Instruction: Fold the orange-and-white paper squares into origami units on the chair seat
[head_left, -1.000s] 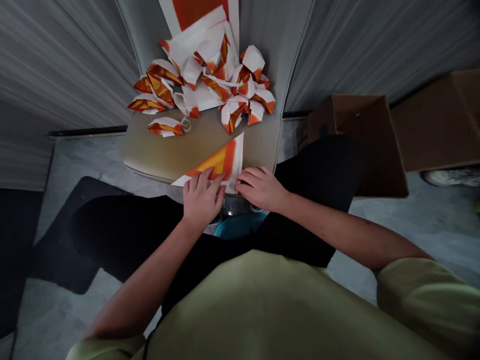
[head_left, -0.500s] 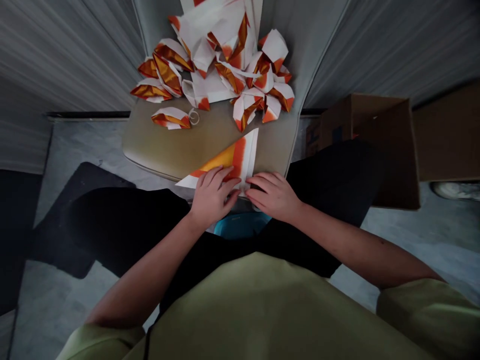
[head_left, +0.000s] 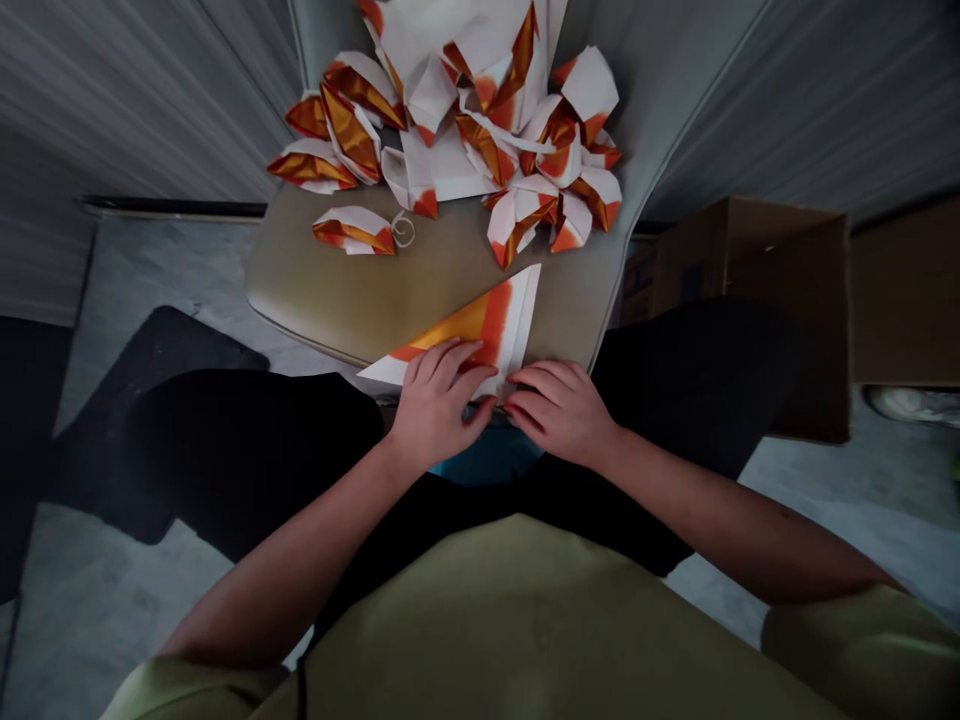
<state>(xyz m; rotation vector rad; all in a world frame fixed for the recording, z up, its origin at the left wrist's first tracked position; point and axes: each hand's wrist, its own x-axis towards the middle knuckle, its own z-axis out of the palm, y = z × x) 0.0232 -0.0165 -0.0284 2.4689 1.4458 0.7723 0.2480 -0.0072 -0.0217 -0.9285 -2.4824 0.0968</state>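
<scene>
On my feed, the left hand [head_left: 439,400] and right hand [head_left: 562,412] sit close together, open and pressing flat on a glossy orange-and-white paper triangle [head_left: 487,330]. It lies at the front edge of a tan vinyl chair seat [head_left: 337,290], below a heap of crisp origami folds [head_left: 465,130].

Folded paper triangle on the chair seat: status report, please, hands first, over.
Left hand flat on folded paper triangle; right hand at its near corner. Triangle on padded chair seat. Folded origami pieces heaped just beyond.
</scene>
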